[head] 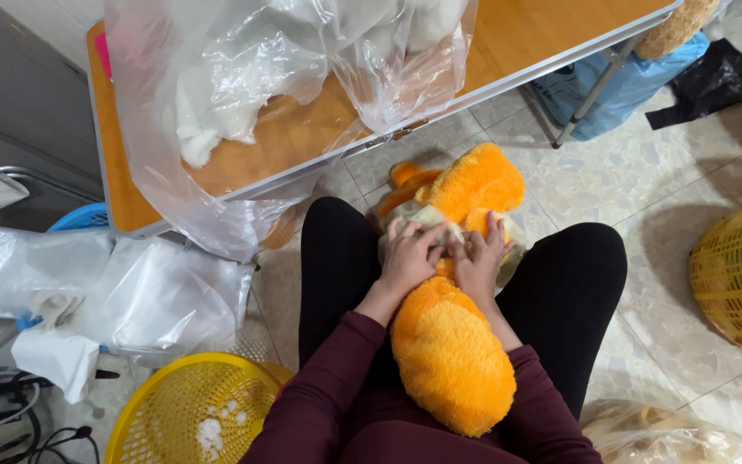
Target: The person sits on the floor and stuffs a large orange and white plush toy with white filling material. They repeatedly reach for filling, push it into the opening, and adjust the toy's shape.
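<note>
Both hands, left and right, pinched an orange plush toy on the lap; a clear plastic bag overhung the tabletop, yellow baskets flanking.

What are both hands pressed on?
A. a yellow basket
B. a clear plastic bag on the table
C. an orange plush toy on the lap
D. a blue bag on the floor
C: the left hand and right hand both rest on the orange plush toy lying across the lap, well away from the yellow basket and the plastic bag.
</note>
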